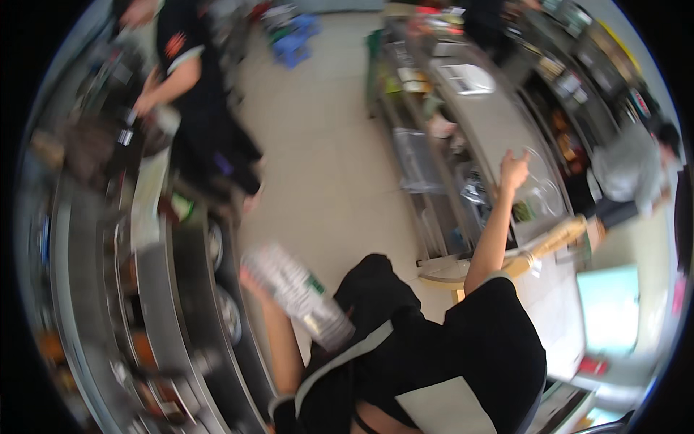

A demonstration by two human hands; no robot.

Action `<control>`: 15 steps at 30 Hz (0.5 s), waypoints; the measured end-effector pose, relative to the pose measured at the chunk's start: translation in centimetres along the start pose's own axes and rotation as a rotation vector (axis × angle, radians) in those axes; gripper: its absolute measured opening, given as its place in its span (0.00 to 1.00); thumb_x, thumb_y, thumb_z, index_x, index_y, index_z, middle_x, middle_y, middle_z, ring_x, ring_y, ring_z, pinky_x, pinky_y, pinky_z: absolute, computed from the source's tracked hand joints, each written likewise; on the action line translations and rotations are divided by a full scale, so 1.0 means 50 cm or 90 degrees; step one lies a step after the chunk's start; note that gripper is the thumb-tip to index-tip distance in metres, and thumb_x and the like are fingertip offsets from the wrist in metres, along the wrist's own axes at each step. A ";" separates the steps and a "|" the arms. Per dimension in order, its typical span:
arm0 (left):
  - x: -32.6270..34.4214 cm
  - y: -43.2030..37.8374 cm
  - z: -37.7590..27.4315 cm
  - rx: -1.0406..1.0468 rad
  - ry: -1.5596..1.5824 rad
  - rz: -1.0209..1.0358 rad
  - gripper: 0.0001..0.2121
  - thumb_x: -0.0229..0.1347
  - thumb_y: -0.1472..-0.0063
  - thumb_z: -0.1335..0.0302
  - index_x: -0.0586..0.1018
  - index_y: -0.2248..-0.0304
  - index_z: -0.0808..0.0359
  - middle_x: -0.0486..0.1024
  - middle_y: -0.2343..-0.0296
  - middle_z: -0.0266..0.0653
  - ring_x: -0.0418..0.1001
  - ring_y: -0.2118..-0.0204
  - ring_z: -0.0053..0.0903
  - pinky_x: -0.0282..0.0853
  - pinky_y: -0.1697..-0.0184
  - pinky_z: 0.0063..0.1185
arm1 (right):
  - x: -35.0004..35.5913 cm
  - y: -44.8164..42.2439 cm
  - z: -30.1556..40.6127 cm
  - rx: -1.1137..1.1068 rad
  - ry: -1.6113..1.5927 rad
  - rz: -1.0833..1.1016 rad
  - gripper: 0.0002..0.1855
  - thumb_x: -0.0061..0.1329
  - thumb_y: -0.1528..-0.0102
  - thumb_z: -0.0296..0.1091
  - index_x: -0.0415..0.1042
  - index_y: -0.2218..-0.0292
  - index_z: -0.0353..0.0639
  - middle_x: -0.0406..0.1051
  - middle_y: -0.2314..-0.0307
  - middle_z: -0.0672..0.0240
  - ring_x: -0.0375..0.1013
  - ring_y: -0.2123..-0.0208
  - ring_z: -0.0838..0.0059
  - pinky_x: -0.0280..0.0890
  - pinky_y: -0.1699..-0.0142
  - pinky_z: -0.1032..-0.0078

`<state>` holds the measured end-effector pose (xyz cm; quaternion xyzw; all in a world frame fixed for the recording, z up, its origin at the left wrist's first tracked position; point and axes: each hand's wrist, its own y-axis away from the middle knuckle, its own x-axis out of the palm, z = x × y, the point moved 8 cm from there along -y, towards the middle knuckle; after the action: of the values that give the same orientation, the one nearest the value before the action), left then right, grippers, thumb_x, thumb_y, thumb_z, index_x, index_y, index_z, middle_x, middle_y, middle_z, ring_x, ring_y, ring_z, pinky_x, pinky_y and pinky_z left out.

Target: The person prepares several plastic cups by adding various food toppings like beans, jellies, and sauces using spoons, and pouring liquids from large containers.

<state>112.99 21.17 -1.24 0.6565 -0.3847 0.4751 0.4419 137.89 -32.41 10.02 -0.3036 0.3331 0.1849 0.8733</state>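
My left hand is at the left of my body, gripping a pale printed package with a green patch. The package is roughly cylindrical, tilted and blurred, so its exact kind is unclear. My right arm reaches out over a stainless steel worktable. My right hand appears to hold nothing, with a finger and thumb apart. Close beside it on the worktable are clear round plastic containers or lids. Something green sits at the table's near end.
At the left, a person in dark clothes stands by a steel counter with shelves. Another person is at the right. A wooden-handled item lies beyond my right arm. Blue plastic stools stand on the tiled floor.
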 end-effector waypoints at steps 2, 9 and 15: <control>0.129 0.010 0.056 -0.094 0.015 0.264 0.39 0.38 0.54 0.44 0.49 0.48 0.65 0.54 0.52 0.49 0.57 0.52 0.45 0.58 0.53 0.36 | -0.014 0.099 0.109 -0.123 -0.204 0.150 0.27 0.44 0.53 0.37 0.54 0.52 0.39 0.69 0.71 0.53 0.69 0.67 0.57 0.63 0.62 0.66; 0.192 0.123 0.008 -0.082 -0.021 0.390 0.51 0.42 0.64 0.34 0.46 0.48 0.68 0.54 0.53 0.56 0.63 0.57 0.44 0.62 0.56 0.33 | -0.294 0.812 0.489 -0.879 -0.844 1.042 0.15 0.42 0.49 0.39 0.66 0.64 0.37 0.70 0.74 0.65 0.70 0.70 0.68 0.55 0.53 0.69; 0.097 0.301 -0.166 0.021 -0.048 0.262 0.53 0.49 0.68 0.39 0.47 0.49 0.68 0.62 0.59 0.54 0.67 0.60 0.38 0.63 0.57 0.29 | -0.489 1.068 0.498 -0.991 -0.900 1.124 0.10 0.46 0.53 0.33 0.70 0.81 0.38 0.67 0.87 0.69 0.63 0.85 0.76 0.57 0.61 0.73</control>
<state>97.92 23.88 8.00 0.5888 -0.5191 0.5365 0.3099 104.18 20.80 20.02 -0.2419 -0.2868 0.9253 0.0548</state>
